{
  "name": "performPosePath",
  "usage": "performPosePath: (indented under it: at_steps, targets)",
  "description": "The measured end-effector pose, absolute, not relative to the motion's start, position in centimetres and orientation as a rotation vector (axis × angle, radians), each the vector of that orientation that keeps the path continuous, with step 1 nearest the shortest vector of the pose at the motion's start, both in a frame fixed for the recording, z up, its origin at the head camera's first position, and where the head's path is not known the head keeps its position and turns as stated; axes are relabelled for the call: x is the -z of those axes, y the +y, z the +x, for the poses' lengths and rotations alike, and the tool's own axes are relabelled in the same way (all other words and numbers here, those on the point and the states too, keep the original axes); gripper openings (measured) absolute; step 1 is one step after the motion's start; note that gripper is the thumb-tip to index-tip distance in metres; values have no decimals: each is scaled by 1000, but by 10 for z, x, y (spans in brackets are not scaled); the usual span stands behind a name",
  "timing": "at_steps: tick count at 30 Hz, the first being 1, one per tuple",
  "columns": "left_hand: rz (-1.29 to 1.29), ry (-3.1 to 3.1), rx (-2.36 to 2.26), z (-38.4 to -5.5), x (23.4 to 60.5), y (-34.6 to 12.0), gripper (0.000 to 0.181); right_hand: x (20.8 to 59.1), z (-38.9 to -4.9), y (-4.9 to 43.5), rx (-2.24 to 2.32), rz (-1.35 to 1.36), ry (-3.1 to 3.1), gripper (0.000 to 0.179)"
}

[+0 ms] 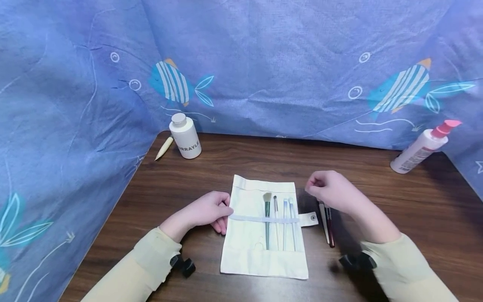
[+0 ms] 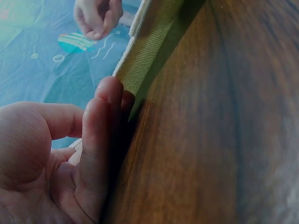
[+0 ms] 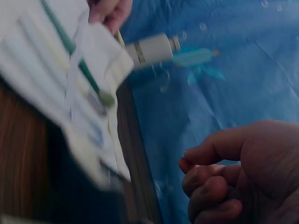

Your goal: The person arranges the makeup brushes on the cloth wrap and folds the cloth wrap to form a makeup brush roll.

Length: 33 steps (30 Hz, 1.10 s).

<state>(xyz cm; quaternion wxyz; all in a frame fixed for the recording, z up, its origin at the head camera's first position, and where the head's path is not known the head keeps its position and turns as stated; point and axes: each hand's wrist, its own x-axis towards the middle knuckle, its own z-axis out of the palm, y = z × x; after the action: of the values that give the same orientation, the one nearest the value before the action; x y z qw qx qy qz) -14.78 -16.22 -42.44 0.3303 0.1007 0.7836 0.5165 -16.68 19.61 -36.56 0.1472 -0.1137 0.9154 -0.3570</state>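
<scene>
A cream fabric brush roll (image 1: 245,239) lies unrolled on the table. Several brushes stand in its pocket under a pale elastic band (image 1: 249,218), among them a green-handled brush (image 1: 267,209) with a fluffy head. My left hand (image 1: 205,212) pinches the roll's left edge, thumb on top and fingers beneath; the left wrist view shows the fingers (image 2: 96,140) at the fabric's side. My right hand (image 1: 333,188) hovers right of the roll, fingers loosely curled and nothing between them. Beneath it lie a white-handled brush (image 1: 324,224) and a dark red-handled brush (image 1: 330,230), their upper ends hidden.
At the back left stands a white bottle (image 1: 185,136) beside a pale pointed stick (image 1: 164,149). A pump bottle (image 1: 419,151) with a pink top is at the back right. The roll's snap tab (image 1: 310,219) sticks out rightward. A blue fish-print cloth (image 1: 286,75) hangs behind the table.
</scene>
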Motion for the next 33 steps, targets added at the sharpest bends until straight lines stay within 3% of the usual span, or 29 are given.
performPosePath:
  at_steps: [9, 33]
  targets:
    - [249, 2056, -1363, -144, 422, -165, 12, 377, -161, 235, 858, -273, 2631, 14]
    - [275, 2053, -1367, -146, 423, -161, 12, 398, -157, 244, 589, -177, 2699, 16]
